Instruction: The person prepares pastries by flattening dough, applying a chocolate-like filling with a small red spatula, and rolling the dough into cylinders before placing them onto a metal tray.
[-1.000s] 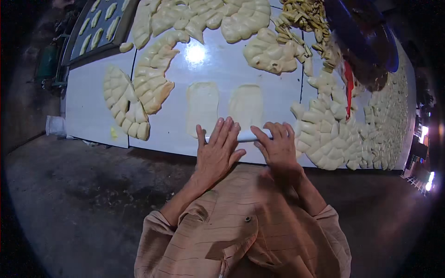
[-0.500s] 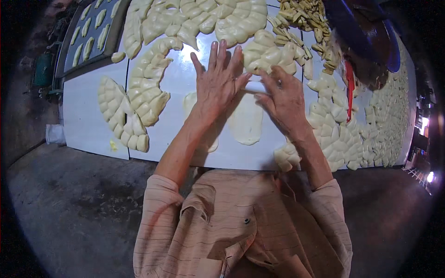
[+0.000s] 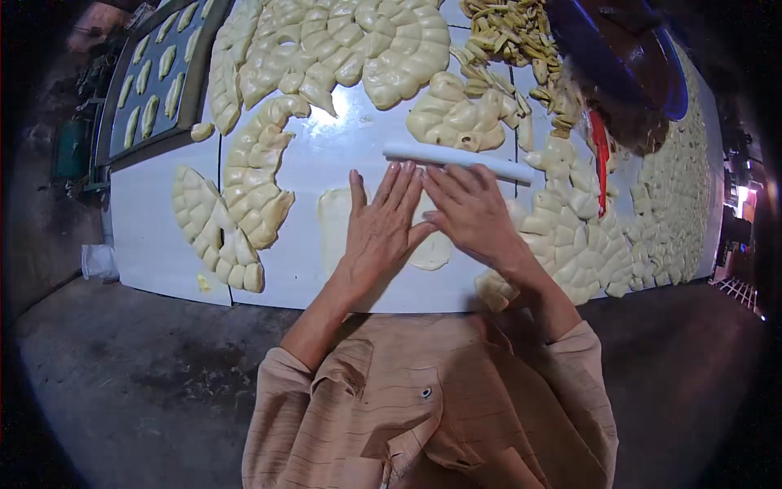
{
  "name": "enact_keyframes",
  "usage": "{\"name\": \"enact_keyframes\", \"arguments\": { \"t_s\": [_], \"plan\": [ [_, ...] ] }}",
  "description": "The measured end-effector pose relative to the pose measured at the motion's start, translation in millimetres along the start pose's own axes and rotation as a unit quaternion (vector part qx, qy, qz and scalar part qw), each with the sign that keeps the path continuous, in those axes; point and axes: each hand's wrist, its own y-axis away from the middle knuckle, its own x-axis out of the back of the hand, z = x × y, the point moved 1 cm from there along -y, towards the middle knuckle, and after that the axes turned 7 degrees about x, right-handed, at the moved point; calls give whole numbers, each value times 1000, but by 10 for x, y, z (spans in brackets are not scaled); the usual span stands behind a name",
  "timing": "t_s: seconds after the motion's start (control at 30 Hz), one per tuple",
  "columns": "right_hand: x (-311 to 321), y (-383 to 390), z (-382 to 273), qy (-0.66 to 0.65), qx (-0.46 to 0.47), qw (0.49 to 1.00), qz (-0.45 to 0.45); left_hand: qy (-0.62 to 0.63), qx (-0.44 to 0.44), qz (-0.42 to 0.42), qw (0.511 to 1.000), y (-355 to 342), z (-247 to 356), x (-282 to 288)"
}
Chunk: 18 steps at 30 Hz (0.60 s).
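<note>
White table, dark floor, a white rod

Left hand lies nearly flat, palm down, fingers extended, thumb spread; the right hand is palm down too, fingers slightly bent. Fingertips of both meet the rod's near side; neither hand wraps around it. Rolling dough thin seems the step in hand; another pass would call for even pressure from both palms. Below the rod lie a left dough sheet and a right dough sheet, both partly covered. One dough lump sits just beside the right forearm. Farther out: scored dough slabs, yellowish strips, a red tool, a blue basin and a tray of pale pieces. No label or lettering can be read.
</note>
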Motion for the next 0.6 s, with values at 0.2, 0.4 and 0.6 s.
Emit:
{"name": "enact_keyframes", "arguments": {
  "t_s": [0.2, 0.4, 0.6],
  "plan": [
    [22, 137, 64, -41, -30, 996, -72, 25, 16, -57, 998, 68, -48, 106],
    [533, 687, 1088, 100, -341, 903, 241, -36, 122, -55, 990, 627, -690, 260],
    [881, 1085, 1655, 133, -541, 828, 66, -39, 150, -125, 980, 525, -614, 421]
  ]
}}
